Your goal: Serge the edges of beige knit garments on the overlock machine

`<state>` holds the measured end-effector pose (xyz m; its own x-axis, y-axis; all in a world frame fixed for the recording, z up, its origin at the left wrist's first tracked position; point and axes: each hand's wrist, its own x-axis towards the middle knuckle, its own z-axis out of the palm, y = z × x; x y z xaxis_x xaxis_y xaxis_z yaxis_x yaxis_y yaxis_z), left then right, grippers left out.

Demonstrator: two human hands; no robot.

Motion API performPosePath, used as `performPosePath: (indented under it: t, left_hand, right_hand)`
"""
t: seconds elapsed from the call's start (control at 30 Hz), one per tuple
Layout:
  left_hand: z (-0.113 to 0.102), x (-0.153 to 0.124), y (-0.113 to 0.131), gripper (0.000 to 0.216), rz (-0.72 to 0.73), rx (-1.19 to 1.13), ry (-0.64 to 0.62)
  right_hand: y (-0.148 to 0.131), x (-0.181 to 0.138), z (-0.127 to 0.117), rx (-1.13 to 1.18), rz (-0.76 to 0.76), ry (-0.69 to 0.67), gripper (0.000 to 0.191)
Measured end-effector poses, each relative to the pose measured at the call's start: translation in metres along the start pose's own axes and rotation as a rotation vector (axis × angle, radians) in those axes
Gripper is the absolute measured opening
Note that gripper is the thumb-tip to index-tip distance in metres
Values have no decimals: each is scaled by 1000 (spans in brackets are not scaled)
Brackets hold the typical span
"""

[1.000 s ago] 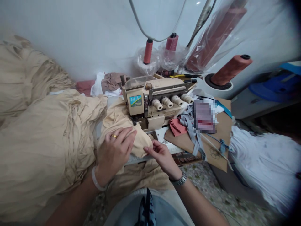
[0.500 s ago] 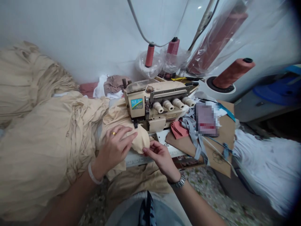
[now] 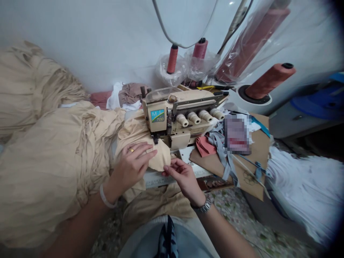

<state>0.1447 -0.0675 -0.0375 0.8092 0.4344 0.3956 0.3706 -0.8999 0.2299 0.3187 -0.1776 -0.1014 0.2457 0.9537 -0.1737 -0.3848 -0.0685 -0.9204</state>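
1. The left hand (image 3: 131,163) lies flat on the beige cloth (image 3: 159,157), with fingers open and close together. It presses but does not grip (a gold ring (image 3: 131,150) sits on one finger).
2. The right hand (image 3: 182,177) is just beside it, and thumb and first finger pinch the cloth's edge.
3. The cloth lies on the sewing table (image 3: 172,177) and reaches under the front of the overlock machine (image 3: 177,114). It runs left into a big cloth pile (image 3: 51,143).
4. To the machine's right is a cardboard sheet (image 3: 262,139) — grey tape (image 3: 221,154) and folded red cloth (image 3: 205,147) lie there. Behind stands a thread cone (image 3: 270,81).
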Motion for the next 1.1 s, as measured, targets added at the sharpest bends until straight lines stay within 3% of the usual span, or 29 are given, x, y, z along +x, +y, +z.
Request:
performPosePath:
  t: [0.2,0.3,0.43,0.67,0.83,1.0,1.1]
  left_hand:
    - [-5,12,-21,34,24,-95,-46]
    - [-6,13,-28,35,22,-125,-57]
    - [-5,12,-29,36,9,-128,-50]
    - [-7,11,-27,38,-1,-128,-89]
    - [-7,18,-33,40,-107,-70,-130]
    - [-7,22,-45,39,-272,-4,-16]
    - [-7,7,-35,38,-341,14,118]
  right_hand:
    - [1,6,8,-77,-213,46,38]
    - [2,4,8,-231,-329,55,30]
    - [1,3,6,-454,-469,43,36]
    - [-5,4,5,-632,-551,22,30]
    - [-9,15,7,-766,-651,-8,35]
    - [-15,14,15,-921,-712,29,27]
    - [-9,6,30,-786,-566,-67,20]
